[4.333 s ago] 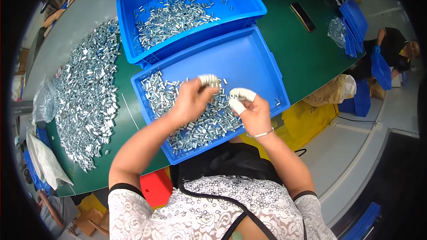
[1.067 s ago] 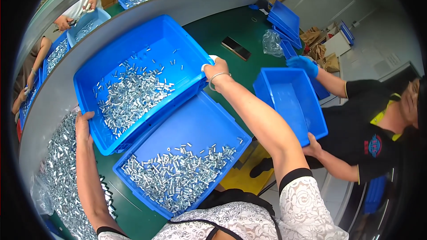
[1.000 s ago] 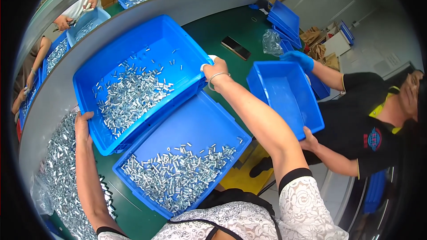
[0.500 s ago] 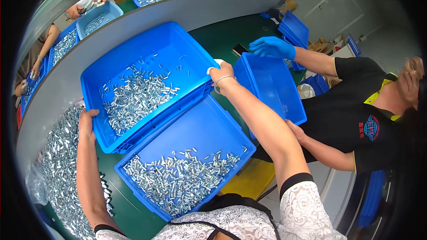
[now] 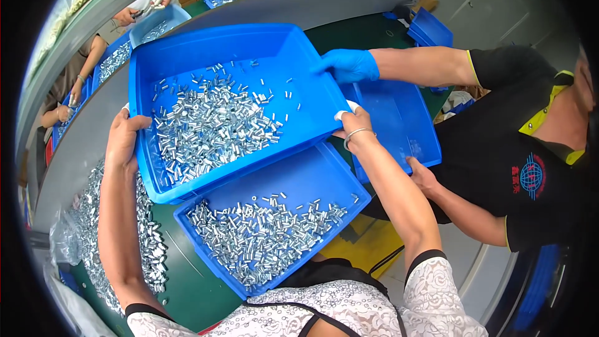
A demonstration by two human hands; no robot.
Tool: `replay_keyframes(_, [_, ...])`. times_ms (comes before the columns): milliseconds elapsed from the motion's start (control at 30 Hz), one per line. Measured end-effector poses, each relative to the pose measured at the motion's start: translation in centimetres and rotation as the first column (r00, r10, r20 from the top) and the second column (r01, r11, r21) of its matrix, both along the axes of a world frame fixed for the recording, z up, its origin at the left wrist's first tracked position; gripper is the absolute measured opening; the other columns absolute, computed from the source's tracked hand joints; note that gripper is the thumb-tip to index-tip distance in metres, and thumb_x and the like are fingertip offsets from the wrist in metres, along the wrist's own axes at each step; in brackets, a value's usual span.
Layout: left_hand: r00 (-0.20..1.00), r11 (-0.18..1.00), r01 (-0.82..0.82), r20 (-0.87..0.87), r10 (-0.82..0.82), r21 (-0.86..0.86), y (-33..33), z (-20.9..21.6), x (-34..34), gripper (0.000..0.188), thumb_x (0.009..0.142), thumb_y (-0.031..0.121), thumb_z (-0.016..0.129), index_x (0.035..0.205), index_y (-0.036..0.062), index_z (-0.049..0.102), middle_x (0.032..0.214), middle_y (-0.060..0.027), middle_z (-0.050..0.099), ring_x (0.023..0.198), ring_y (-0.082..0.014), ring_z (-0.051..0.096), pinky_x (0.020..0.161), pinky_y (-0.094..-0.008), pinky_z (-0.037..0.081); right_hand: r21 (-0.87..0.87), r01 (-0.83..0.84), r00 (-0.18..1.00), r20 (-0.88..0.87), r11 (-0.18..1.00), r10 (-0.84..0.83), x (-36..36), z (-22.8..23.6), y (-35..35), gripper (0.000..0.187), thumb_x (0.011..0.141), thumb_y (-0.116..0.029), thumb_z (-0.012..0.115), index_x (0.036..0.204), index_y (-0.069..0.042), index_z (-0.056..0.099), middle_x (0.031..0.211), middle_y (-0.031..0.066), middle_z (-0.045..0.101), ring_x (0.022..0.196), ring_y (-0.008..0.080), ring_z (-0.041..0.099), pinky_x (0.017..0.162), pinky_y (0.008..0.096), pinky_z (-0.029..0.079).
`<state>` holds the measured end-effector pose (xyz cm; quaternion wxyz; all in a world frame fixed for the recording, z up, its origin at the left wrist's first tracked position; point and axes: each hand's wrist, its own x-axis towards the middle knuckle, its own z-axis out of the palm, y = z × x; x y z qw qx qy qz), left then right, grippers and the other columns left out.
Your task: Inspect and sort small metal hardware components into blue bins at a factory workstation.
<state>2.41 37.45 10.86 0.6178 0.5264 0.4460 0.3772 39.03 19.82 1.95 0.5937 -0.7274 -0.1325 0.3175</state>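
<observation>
Between my two hands is a blue plastic bin (image 5: 193, 50), tilted, with a heap of short silver metal sleeves (image 5: 218, 125) in it. My left hand (image 5: 125, 137) grips its left rim, thumb over the edge. My right hand (image 5: 355, 123), with white fingertip covers, holds the near right corner. A co-worker's blue-gloved hand (image 5: 349, 65) is at the far right side of the same bin. Below it, nearer my body, lies a shallower blue tray (image 5: 293, 178) with more sleeves along its near side.
A co-worker's bare hand (image 5: 423, 175) is at another blue bin (image 5: 399, 112) on the right. A large pile of metal sleeves (image 5: 153, 243) lies on the green table (image 5: 193, 281) at left. Beyond a grey partition (image 5: 249, 19), other people's hands work over blue bins.
The bin in my hands has been raised and shifted right, away from the tray. The co-worker's gloved hand has moved from the other bin to my bin's far right side.
</observation>
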Motion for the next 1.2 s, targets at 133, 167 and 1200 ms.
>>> replay_keyframes(133, [1.0, 0.997, 0.024, -0.003, -0.024, 0.072, -3.2, 3.0, 0.5, 0.043, 0.067, 0.0, 0.054, 0.109, -0.004, 0.047, 0.083, -0.0103, 0.06, 0.064, -0.0164, 0.061, 0.058, -0.0278, 0.053, 0.06, 0.04, 0.999, -0.001, 0.997, -0.04, 0.3, 2.2, -2.5, 0.045, 0.074, -0.002, 0.054, 0.119, -0.002, 0.052, 0.101, 0.0137, 0.061, 0.089, 0.0273, 0.06, 0.07, 0.0399, 0.051])
replay_keyframes(167, [1.0, 0.994, 0.025, -0.003, -0.025, 0.104, -3.8, 3.5, 0.3, 0.042, 0.067, 0.0, 0.053, 0.109, -0.0036, 0.048, 0.083, -0.01, 0.061, 0.064, -0.016, 0.061, 0.058, -0.0272, 0.053, 0.092, 0.032, 0.999, 0.038, 0.995, -0.035, 0.2, 3.2, -2.9, 0.044, 0.075, -0.002, 0.054, 0.119, -0.002, 0.051, 0.101, 0.0136, 0.061, 0.09, 0.0264, 0.06, 0.072, 0.0387, 0.051])
replay_keyframes(1200, [0.962, 0.959, 0.272, 0.02, -0.274, 0.081, -10.5, -5.2, 46.8, 0.024, 0.068, -0.003, 0.056, 0.092, -0.0023, 0.054, 0.08, -0.0104, 0.06, 0.067, -0.018, 0.056, 0.06, -0.0289, 0.045, 0.548, -0.042, 0.941, 0.302, 0.835, -0.15, 6.7, 4.8, -21.6, 0.015, 0.086, 0.004, 0.049, 0.094, 0.002, 0.062, 0.091, 0.0095, 0.065, 0.078, 0.0151, 0.063, 0.07, 0.0265, 0.052])
